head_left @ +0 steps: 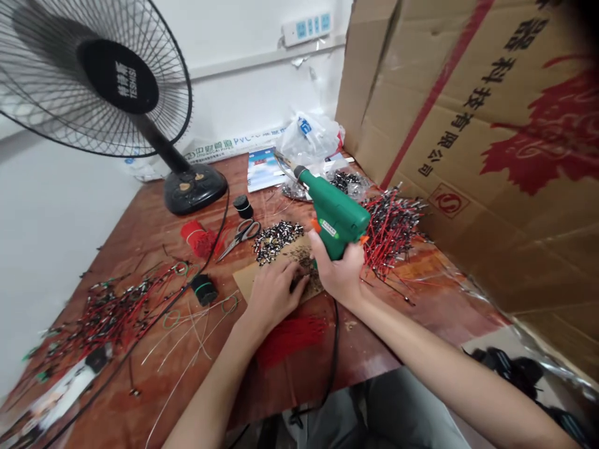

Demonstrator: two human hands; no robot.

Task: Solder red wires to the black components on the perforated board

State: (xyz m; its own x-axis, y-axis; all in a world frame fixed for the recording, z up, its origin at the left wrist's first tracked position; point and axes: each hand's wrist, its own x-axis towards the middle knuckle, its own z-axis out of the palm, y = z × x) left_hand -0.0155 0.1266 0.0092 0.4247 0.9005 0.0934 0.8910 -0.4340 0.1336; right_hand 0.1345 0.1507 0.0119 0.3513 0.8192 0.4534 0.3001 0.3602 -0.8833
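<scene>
My right hand (344, 274) is wrapped round the grip of a green soldering gun (339, 209) with orange parts. Its metal tip (283, 161) points up and away, toward the back of the table. My left hand (276, 290) rests low over a piece of brown cardboard (246, 277), its fingers curled and thumb close to the index finger; whatever they pinch is too small to make out. Just beyond those fingers lies a pile of small black-and-silver connectors (276, 240). Below the left hand, red wires (292, 340) lie bundled on the table.
A black fan (194, 187) stands back left. Scissors (241, 237), black wire bundles (204, 290) and a red bundle (199, 237) lie left of the cardboard. Finished-looking red wires (390, 227) heap beside a tall carton (468, 156). A black cord (333, 355) hangs over the front edge.
</scene>
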